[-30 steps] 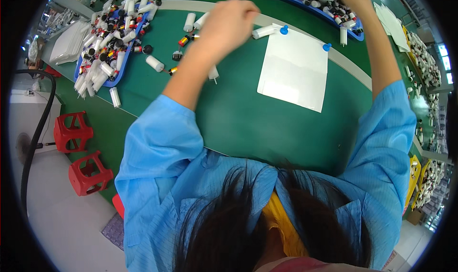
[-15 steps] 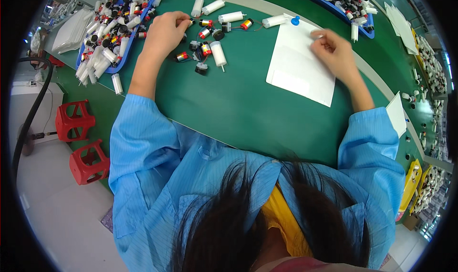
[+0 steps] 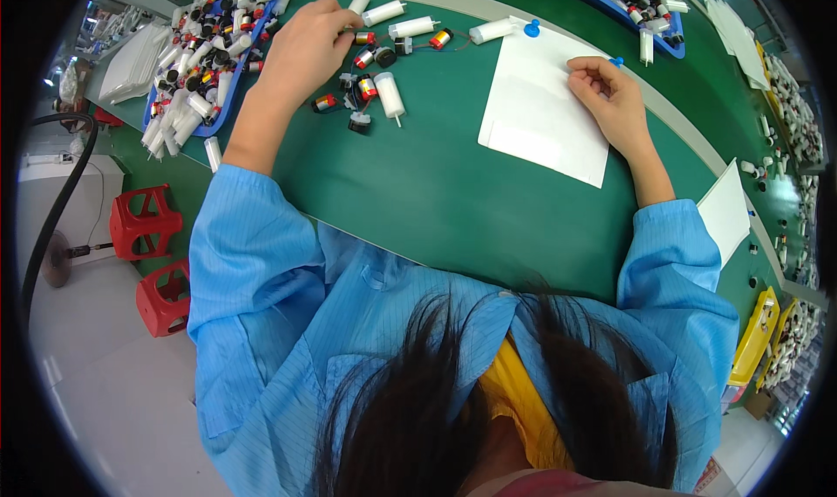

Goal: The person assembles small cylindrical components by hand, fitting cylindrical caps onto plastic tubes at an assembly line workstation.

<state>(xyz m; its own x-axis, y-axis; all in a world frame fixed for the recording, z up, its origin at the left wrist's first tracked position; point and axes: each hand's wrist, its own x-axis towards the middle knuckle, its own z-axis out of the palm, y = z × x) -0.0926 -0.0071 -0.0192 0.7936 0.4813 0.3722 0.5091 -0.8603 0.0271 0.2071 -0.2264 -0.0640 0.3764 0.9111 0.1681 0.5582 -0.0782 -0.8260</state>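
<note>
My left hand (image 3: 305, 48) is at the far left of the green table, fingers curled inward beside a white cylinder (image 3: 358, 4). Whatever its fingertips may hold is hidden. Close by lie several small motors with red and yellow bands (image 3: 441, 38), black round parts (image 3: 358, 122) and white cylinders with thin tips (image 3: 390, 96). On the right, my right hand (image 3: 610, 100) is over the edge of a white flat sheet or bag (image 3: 540, 105), its fingers bent in toward the thumb. A blue knob-like pin (image 3: 532, 29) stands at the sheet's far edge; another blue pin (image 3: 616, 62) shows behind this hand.
A blue tray (image 3: 228, 105) heaped with motor parts is left of my left arm. Another blue tray (image 3: 671, 48) is at the far right. White sheets (image 3: 135, 65) are stacked at left. Red stools (image 3: 144, 222) stand on the floor; a yellow bin (image 3: 751, 340) is at right.
My left hand has moved a little farther away, toward the far white cylinders. My right hand stays over the sheet, and a blue pin behind it has come into sight. The view has shifted slightly.
</note>
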